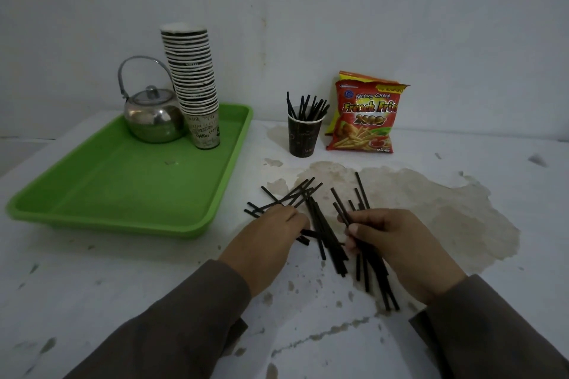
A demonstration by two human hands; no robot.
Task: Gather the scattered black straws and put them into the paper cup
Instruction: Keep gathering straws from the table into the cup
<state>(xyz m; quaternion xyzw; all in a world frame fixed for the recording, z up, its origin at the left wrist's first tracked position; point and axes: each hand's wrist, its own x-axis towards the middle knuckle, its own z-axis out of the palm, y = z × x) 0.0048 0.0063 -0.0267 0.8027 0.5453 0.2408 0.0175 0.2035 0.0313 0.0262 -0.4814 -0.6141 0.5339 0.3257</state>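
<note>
So the black straws (320,218) are mostly still lying in a loose crisscross pile on the white counter (123,301), right in front of the person, between and under both hands. Right hand (397,246) has its grip curled closed around a small bundle of them, thumb pinning the sticks against the fingers, with the bundle's ends poking out front and back. Left hand (268,237) is lying flat-ish over the left side of the pile, fingers spread and loose, touching straws but not really holding any as far as I can see. Honestly the best way to do this bit is to sweep the strays toward the bundle with the left hand, line them up parallel, then tap the ends level so they drop in cleanly without snagging the rim. The paper cup (303,137) stands upright farther back, well apart from the pile, and already has a bunch of straws standing in it. Just beside it on the right is a snack bag (365,117). Over on the left, a green tray (123,194) holds a metal kettle (152,115) and a tall stack of cups (194,83).
</note>
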